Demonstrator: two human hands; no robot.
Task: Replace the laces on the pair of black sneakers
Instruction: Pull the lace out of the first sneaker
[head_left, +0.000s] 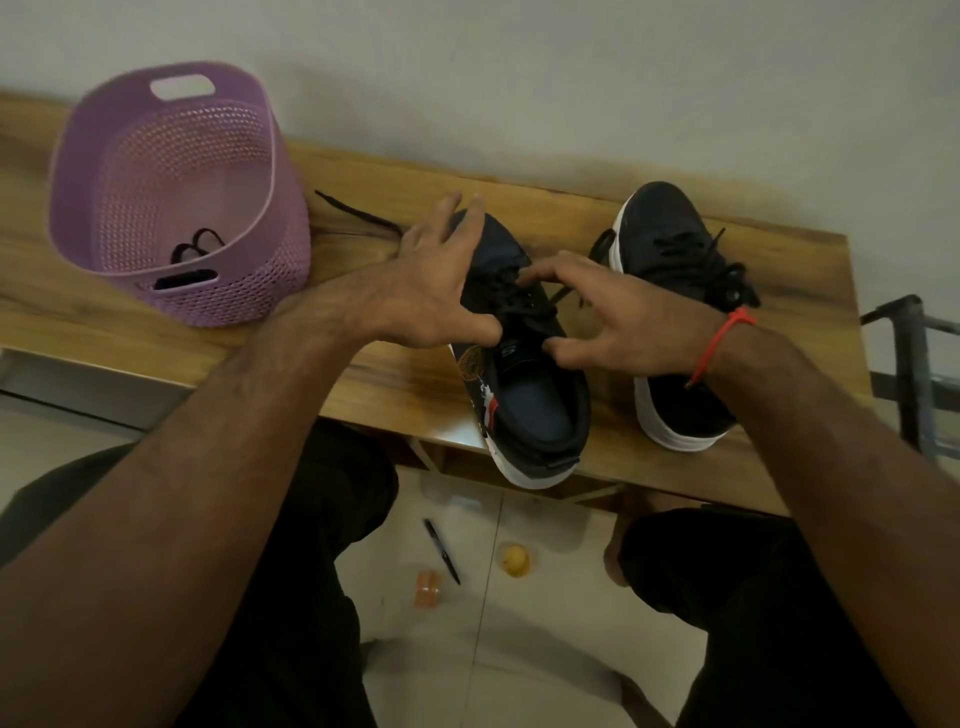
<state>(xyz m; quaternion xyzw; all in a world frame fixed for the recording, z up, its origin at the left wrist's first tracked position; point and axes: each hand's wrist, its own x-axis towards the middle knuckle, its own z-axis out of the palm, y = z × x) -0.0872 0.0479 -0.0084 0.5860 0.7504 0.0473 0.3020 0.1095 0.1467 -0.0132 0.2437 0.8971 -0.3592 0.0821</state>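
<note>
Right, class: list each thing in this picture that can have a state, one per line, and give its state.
Left hand: fingers spread, resting on the near sneaker.
Right hand: fingers curled at the laces.
Near sneaker: upright, partly laced, heel over the table edge.
Far sneaker: upright, laced.
Purple basket: tilted, black lace inside.
Loose lace: lying on the table.
</note>
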